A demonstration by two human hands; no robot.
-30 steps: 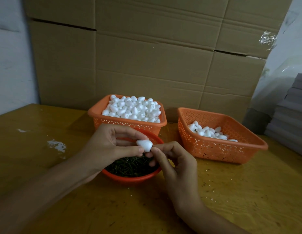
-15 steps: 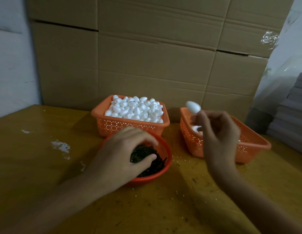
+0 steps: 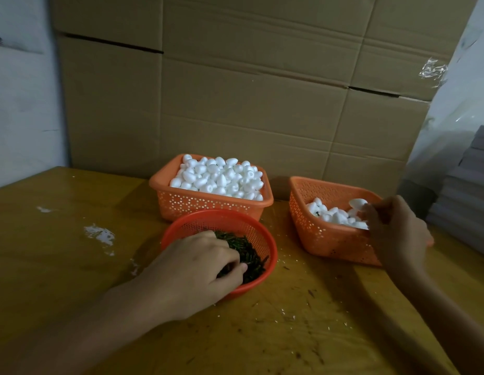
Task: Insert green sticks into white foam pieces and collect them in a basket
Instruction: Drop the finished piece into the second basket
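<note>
Depositing, seemingly; left hand [image 3: 197, 269] pinches green sticks [image 3: 246, 250] in the bowl [image 3: 216, 213] beneath it; right hand [image 3: 395, 226], fingers curled, meets a foam piece [image 3: 357, 203] over the basket [image 3: 316, 234] below, grip unclear; next needs 1 fresh piece.

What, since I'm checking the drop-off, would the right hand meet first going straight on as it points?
Likely the finished foam pieces in the right basket; the right hand points into it, depth unclear.

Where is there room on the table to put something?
The left side of the table, beside the bowl of sticks and full basket, has only white smudges. The front strip between the left arm and right arm has only crumbs. Around the bowl and the other basket it is crowded.
</note>
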